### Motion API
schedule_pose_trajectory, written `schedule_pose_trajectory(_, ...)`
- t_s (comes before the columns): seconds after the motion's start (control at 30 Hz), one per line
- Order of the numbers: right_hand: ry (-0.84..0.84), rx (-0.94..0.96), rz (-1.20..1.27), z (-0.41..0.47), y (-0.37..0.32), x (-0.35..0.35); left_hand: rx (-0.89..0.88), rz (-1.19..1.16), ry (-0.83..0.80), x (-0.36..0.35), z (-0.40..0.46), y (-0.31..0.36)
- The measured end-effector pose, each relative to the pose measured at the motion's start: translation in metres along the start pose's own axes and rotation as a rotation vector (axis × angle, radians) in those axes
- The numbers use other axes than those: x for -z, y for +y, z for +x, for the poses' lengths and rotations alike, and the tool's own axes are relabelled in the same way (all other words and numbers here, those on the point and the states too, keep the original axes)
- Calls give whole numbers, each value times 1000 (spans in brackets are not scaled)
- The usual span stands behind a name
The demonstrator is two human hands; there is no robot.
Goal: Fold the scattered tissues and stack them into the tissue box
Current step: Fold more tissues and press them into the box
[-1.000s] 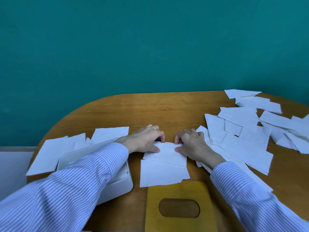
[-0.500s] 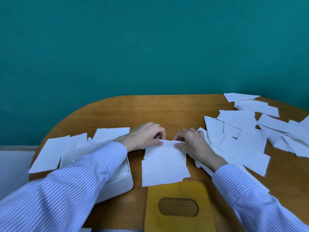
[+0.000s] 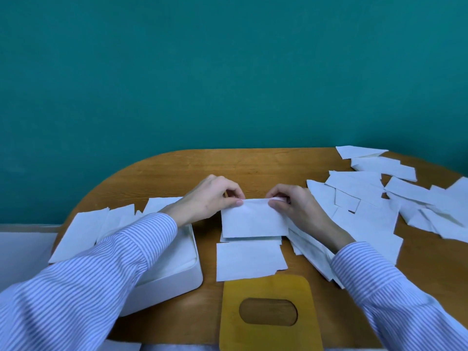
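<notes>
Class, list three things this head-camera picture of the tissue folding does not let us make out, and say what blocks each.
1. Head view: how full the tissue box is; the left sleeve covers most of it.
2. The yellow lid: its near end is cut off by the bottom edge.
3. How many tissues are in the right pile; they overlap and run off the right edge.

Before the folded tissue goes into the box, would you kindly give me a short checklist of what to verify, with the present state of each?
1. Both hands hold the tissue: ok; left hand and right hand pinch its top corners.
2. Fold edges aligned: not ok; a lower layer peeks out below.
3. Tissue box open: ok; its yellow lid lies on the table.
4. Room inside the box: cannot tell; the left sleeve covers most of it.
5. More to fold: ok; scattered tissues lie at right.
</notes>
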State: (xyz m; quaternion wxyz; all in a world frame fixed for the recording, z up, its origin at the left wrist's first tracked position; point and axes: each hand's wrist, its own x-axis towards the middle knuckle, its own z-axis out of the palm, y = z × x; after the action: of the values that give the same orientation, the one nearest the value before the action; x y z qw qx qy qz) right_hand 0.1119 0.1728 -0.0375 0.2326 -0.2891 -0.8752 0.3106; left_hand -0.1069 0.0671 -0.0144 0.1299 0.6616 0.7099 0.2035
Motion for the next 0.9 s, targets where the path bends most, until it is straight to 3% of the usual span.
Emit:
schedule_pose_trajectory(0.23, -34, -5, 20, -10, -8, 2, -14, -6, -23, 4, -14, 6)
schedule_pose_trajectory(0.43, -26, 84, 60, -1, -50, 7, 23, -37, 77, 46, -52, 5)
schedule_pose_trajectory(0.67, -96, 167, 147, 22, -117, -20, 170, -125, 212, 108, -114, -15)
schedule_pose_trajectory(0.9, -285, 172, 66, 31, -149, -77, 338, -103, 182, 112, -171, -51)
